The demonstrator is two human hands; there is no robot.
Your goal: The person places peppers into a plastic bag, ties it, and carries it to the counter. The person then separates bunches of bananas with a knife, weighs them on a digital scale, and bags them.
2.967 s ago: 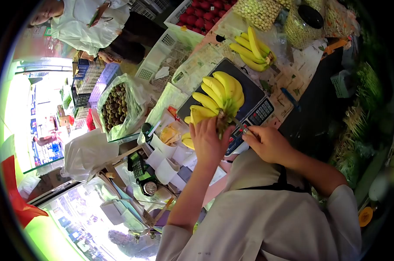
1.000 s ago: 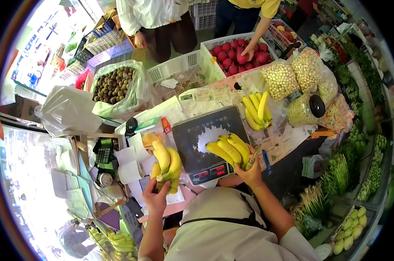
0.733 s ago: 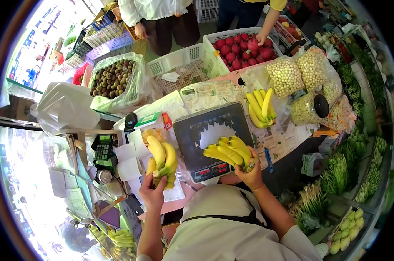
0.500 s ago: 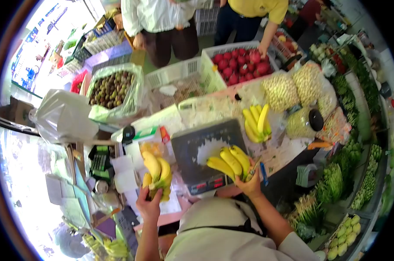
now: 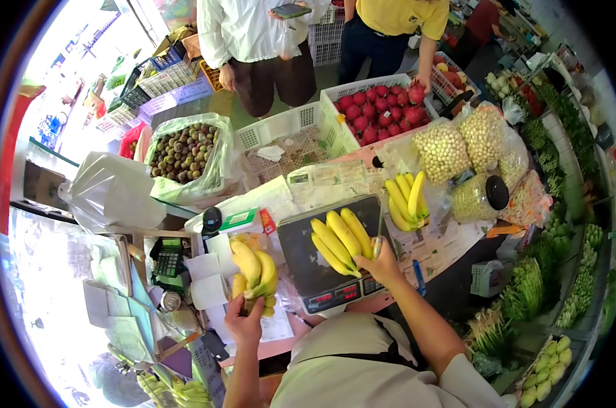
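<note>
My left hand (image 5: 245, 319) is closed on the stem end of a banana bunch (image 5: 257, 268), held above papers left of the scale. On the black plate of the scale (image 5: 297, 241) lies another banana bunch (image 5: 338, 238). My right hand (image 5: 382, 264) is closed at the stem end of that bunch, with a small knife (image 5: 378, 246) between its fingers. A third bunch (image 5: 408, 200) rests on the newspaper-covered counter, right of the scale. Red digits show on the scale's front panel.
Beyond the counter (image 5: 321, 182) stand a crate of red fruit (image 5: 329, 102), touched by a person in yellow (image 5: 396, 17), and a bag of brown fruit (image 5: 183, 153). Another person (image 5: 247, 30) holds a phone. Right are bagged nuts (image 5: 442, 151), a jar (image 5: 471, 198) and greens (image 5: 525, 279).
My right hand has brought its banana bunch left and forward onto the scale plate. My left hand still holds its bunch beside the scale. The phone of the person in white has come into view.
</note>
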